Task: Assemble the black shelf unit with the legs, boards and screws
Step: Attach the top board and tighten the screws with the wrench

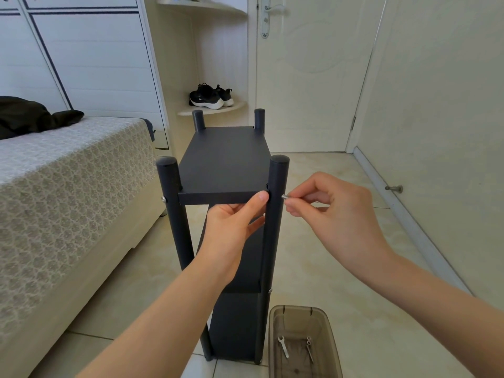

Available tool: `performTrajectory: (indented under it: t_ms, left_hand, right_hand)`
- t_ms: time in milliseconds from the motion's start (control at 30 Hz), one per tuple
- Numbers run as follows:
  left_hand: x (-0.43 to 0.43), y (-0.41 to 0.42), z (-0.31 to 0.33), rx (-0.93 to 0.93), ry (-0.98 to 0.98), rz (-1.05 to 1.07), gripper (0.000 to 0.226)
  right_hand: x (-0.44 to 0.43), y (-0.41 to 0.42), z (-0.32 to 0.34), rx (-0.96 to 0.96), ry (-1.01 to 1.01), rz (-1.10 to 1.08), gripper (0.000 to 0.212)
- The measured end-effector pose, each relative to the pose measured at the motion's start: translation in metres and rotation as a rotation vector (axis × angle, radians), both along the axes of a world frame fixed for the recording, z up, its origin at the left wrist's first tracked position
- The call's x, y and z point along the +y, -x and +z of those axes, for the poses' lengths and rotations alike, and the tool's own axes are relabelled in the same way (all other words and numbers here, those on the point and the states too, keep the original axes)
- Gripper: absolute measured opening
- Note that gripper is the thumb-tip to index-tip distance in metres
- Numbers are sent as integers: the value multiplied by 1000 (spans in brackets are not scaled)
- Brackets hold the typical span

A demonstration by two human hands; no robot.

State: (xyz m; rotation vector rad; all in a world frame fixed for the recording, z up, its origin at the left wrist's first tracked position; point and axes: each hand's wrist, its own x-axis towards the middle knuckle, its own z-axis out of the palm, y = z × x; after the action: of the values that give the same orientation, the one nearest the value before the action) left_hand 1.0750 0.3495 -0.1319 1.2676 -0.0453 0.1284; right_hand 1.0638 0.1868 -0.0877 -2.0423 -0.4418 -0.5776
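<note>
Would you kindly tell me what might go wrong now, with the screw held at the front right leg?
1. The screw is only pinched in the right hand's fingertips beside the leg. It may slip and fall to the floor, missing the tray.
2. The left hand holds the board at this corner. If the board shifts, the screw could go in crooked.

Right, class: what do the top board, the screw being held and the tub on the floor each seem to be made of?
The board looks like painted or laminated wood panel: matte black, flat, square-edged. The screw seems metal: shiny silver. The tub looks plastic: smoky, see-through walls.
</note>
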Motion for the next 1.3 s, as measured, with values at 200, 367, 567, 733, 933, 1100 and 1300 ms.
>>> performTrajectory:
  t_ms: [200, 367, 567, 733, 933, 1100, 1300]
  left_hand:
    - [2, 0, -1, -5, 6, -5, 45]
    - [0, 1, 0, -6, 11, -3, 44]
    - [0, 1, 0, -12, 15, -9, 39]
    - [0, 4, 2, -19, 66, -81, 23]
    - [-3, 4, 2, 5, 92, -52, 35]
    - [-3, 4, 3, 8, 88, -54, 34]
    - [-2, 4, 2, 12, 86, -43, 34]
  right_hand:
    - [0, 0, -3, -19, 20, 3, 11]
    - [-1, 0, -6, -196, 175, -8, 6]
    - [-2, -2, -7, -205, 126, 8, 8]
    - [-4, -7, -6, 77, -159, 77, 15]
    - [-4, -3, -9, -412, 284, 39, 8]
    - [-3, -4, -7, -365, 250, 19, 8]
    - [-1, -7, -7, -64, -17, 3, 9]
